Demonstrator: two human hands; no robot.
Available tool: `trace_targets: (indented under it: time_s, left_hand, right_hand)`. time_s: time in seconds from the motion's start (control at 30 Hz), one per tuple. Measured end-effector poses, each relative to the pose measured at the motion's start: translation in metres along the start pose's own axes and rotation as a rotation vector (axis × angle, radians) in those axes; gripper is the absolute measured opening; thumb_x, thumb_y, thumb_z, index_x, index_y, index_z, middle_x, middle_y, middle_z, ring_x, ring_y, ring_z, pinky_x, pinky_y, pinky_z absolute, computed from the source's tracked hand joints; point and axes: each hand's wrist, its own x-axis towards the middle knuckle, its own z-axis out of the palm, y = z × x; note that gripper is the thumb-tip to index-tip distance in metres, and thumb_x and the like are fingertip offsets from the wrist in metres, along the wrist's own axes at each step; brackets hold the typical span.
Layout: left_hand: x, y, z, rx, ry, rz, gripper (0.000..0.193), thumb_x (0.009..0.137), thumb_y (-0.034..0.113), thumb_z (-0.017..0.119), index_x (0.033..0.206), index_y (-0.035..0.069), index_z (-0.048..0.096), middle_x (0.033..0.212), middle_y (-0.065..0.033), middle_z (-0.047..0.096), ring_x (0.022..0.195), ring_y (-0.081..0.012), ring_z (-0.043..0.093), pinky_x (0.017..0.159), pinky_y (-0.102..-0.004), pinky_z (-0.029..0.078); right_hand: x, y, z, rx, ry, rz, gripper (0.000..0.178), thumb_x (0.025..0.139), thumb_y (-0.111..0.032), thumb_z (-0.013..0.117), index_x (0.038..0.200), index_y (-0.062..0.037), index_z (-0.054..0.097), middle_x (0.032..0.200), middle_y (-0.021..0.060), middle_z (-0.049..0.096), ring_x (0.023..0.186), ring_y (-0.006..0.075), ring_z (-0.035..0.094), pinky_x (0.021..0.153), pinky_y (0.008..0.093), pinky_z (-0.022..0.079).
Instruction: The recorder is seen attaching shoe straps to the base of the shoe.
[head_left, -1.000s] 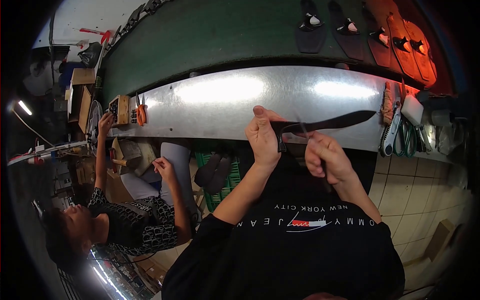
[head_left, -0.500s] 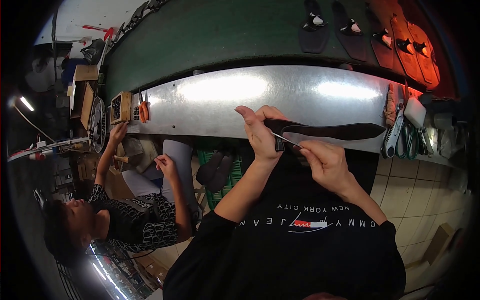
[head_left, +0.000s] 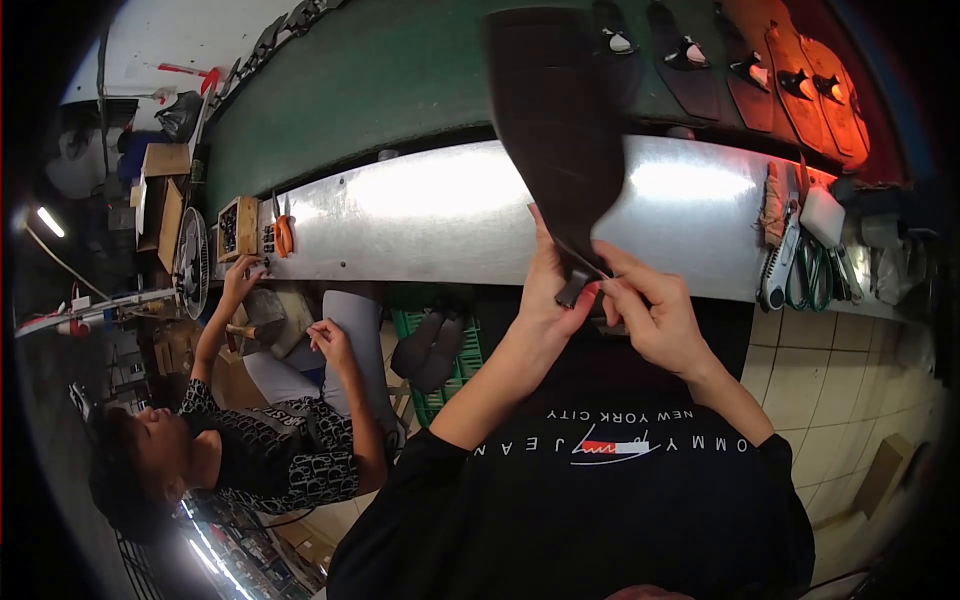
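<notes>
A long dark brown shoe insole [head_left: 555,110] is held upright, its broad end over the green belt and its narrow end between my hands. My left hand [head_left: 545,285] grips the narrow end from the left, where a small dark piece [head_left: 572,290] sticks out. At the right edge of that same end, my right hand [head_left: 650,310] is closed with thumb and fingertips pinched. Whether a thin metal tool is still between those fingers is hidden.
A shiny metal ledge [head_left: 420,210] runs before the green belt [head_left: 350,110]. Several dark soles [head_left: 690,60] lie at the far right. A utility knife [head_left: 778,262] and orange-handled pliers [head_left: 284,236] rest on the ledge. At left, a co-worker's hand [head_left: 242,280] is near a wooden box [head_left: 238,228].
The insole has swung from lying flat toward the right to standing upright over the ledge. My hands have come closer together, and the thin metal tool no longer shows.
</notes>
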Motion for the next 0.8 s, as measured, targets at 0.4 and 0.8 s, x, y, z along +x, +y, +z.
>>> trace_targets:
  time_s: [0.4,0.8]
  left_hand:
    - [0.010,0.014,0.017,-0.204,0.171,-0.049,0.071,0.081,0.078,0.037,0.087,0.008,0.052,0.072,-0.0049,0.055,0.065,-0.0188,0.056,0.061,-0.0297,0.047]
    - [0.007,0.021,0.036,-0.040,0.215,-0.017,0.065,0.079,0.075,0.046,0.060,0.012,0.042,0.059,-0.0016,0.045,0.053,-0.0171,0.052,0.050,-0.0315,0.047]
  right_hand:
    - [-0.007,0.002,-0.007,-0.358,0.107,-0.042,0.002,0.089,-0.004,0.056,0.090,-0.0022,0.057,0.061,0.0137,0.059,0.052,0.0261,0.060,0.050,0.0341,0.045]
    - [-0.017,0.006,0.005,-0.557,-0.046,-0.097,0.007,0.087,-0.006,0.059,0.090,-0.0028,0.053,0.064,0.0156,0.054,0.059,0.0350,0.058,0.050,0.0415,0.042]
